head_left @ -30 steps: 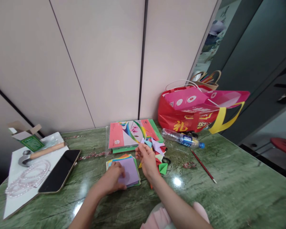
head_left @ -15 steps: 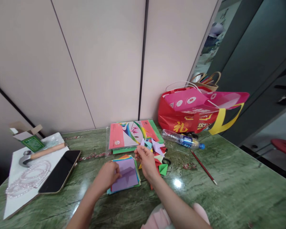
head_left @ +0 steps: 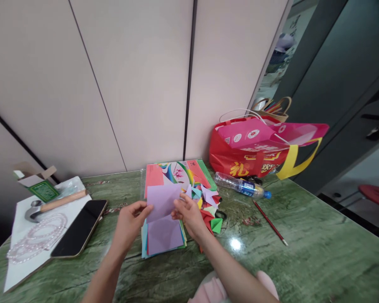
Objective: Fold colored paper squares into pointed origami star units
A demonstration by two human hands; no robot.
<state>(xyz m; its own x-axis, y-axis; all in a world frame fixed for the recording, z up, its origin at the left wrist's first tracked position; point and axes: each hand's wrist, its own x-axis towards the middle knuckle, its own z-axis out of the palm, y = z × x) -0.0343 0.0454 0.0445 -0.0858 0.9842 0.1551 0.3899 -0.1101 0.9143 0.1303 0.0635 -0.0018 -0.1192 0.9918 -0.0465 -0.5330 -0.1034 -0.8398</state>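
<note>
A square sheet of purple origami paper (head_left: 162, 202) is held up and tilted above the table. My left hand (head_left: 131, 219) pinches its left edge between thumb and fingers. At its right edge my right hand (head_left: 189, 214) has thumb and fingertips closed on the paper. Just below lies a stack of coloured paper squares (head_left: 166, 240), with another purple sheet on top. Several folded paper pieces (head_left: 210, 195) in red, green, lilac and other colours lie to the right, partly hidden by my right hand. A printed paper pack (head_left: 158, 174) lies behind the raised sheet.
On the right are a plastic bottle (head_left: 246, 186), a red pencil (head_left: 270, 223) and a red gift bag (head_left: 249, 147). To the left are a phone (head_left: 80, 227), a hammer (head_left: 60, 202), a bead string (head_left: 39, 235) and a small green box (head_left: 42, 189).
My left hand has risen from the stack with a purple sheet, which now stands tilted between both hands. My right hand has shifted slightly and now meets the sheet's right edge.
</note>
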